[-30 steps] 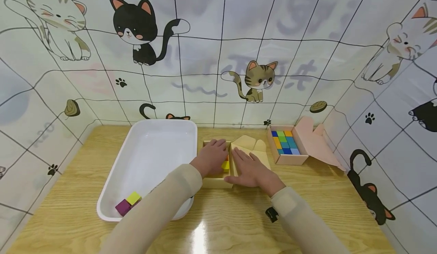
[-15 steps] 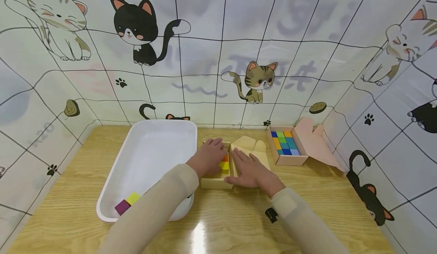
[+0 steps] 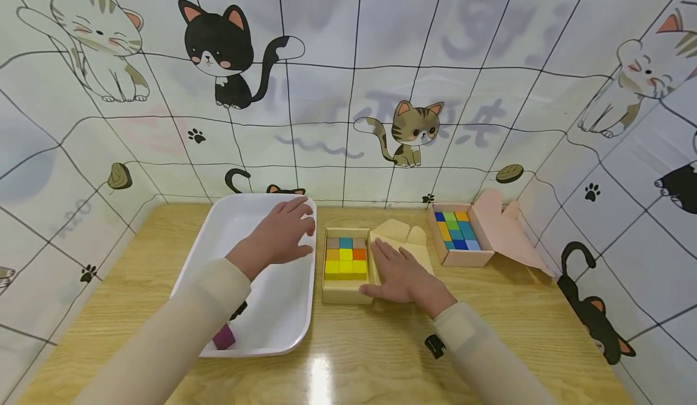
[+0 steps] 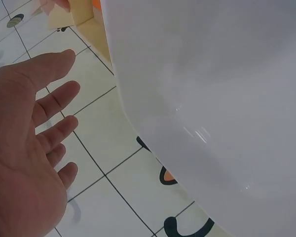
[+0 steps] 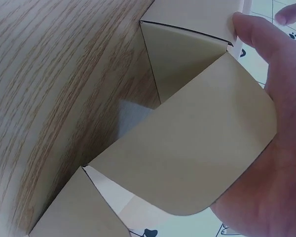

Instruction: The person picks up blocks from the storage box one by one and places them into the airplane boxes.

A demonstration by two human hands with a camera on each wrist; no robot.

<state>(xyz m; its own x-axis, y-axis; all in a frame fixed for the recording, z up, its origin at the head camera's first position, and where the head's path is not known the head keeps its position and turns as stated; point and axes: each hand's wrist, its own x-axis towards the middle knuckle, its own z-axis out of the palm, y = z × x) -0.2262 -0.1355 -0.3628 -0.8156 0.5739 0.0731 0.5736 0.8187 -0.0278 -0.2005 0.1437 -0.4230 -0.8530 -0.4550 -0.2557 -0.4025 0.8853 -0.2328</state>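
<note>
My left hand (image 3: 280, 232) hovers over the right side of a white tray (image 3: 274, 326), fingers loosely spread; the left wrist view shows nothing in that hand (image 4: 29, 128). A purple block (image 3: 224, 337) lies in the tray's near end, partly covered by my sleeve. Right of the tray stands a yellow cardboard box (image 3: 346, 296) holding rows of coloured blocks (image 3: 346, 260), mostly yellow, with orange, blue and brownish ones. My right hand (image 3: 405, 275) lies flat on its opened lid (image 3: 419, 250), thumb at the box's near right corner. In the right wrist view, the hand (image 5: 286, 123) is behind a box flap (image 5: 197, 133).
A pink box (image 3: 463, 258) with blue, green and orange blocks stands at the back right, its lid (image 3: 509, 235) folded open to the right. Behind the wooden table (image 3: 381, 362) hangs a cat-print sheet (image 3: 327, 90).
My left hand has lifted out of the yellow box and moved left over the tray, uncovering the blocks in the box. The right hand stays on the lid.
</note>
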